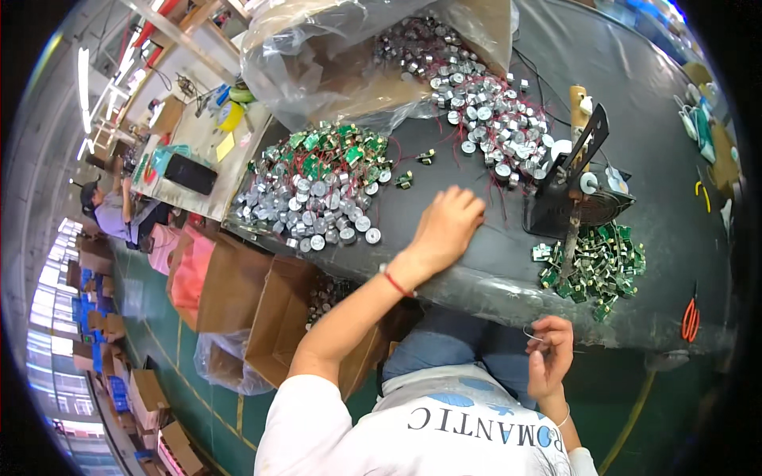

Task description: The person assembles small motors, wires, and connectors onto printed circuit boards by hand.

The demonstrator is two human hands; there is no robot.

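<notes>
My left hand (451, 228) hovers over the black-covered table (413, 214), palm down. Its fingers are loosely bent and slightly apart, with nothing visible in them. At the table's front edge, my right hand (551, 357) pinches a thin, curved silver wire (529, 332) that looks like solder. Left of my left hand lies a heap of small round metal motors joined to green circuit boards (317, 186). Farther off is a pile of silver motors with red wires (484, 115). A black stand (575, 190) rises before my right hand, with a pile of green circuit boards (599, 266) at its foot.
Two small boards (405, 180) lie apart from the left heap. A clear plastic bag (317, 55) spills motors at the back. Red-handled pliers (690, 319) lie at right. Cardboard boxes (274, 317) stand below the table's left side. A person (115, 208) sits at another bench.
</notes>
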